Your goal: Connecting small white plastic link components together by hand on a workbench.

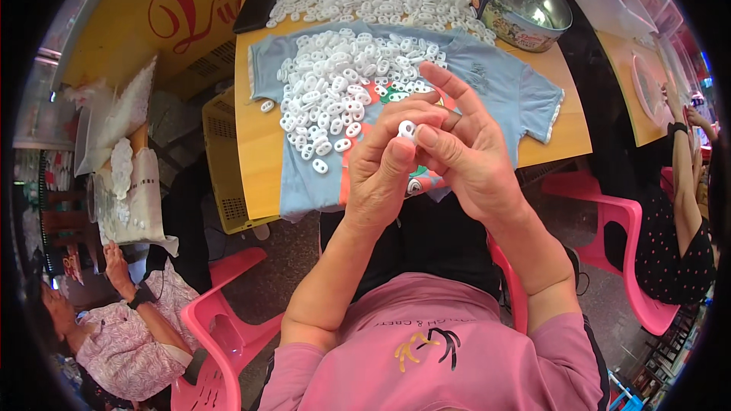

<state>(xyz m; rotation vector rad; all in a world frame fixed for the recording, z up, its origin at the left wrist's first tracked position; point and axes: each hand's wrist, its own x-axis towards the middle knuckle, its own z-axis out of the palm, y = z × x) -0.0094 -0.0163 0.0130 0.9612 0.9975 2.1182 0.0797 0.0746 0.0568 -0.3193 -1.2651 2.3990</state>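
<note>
Between my fingertips, above the table's near edge, is a small white plastic oval piece with two holes [407, 131]. My left hand [386, 154] pinches it from the left between thumb and fingers. From the other side the thumb of my right hand [476, 148] presses against it, while the right index finger points up and away. Behind my hands, a heap of the same white pieces [327, 84] lies on a light blue T-shirt [499, 95] with a coloured print. My fingers hide part of that print.
The shirt covers much of a yellow-brown table [263, 160]. At the back are a larger pile of white pieces [373, 0], a dark flat object [261, 1] and a round metal tin [525, 4]. People sit at tables on both sides, near pink plastic chairs [228, 320]. A yellow crate [228, 160] stands left.
</note>
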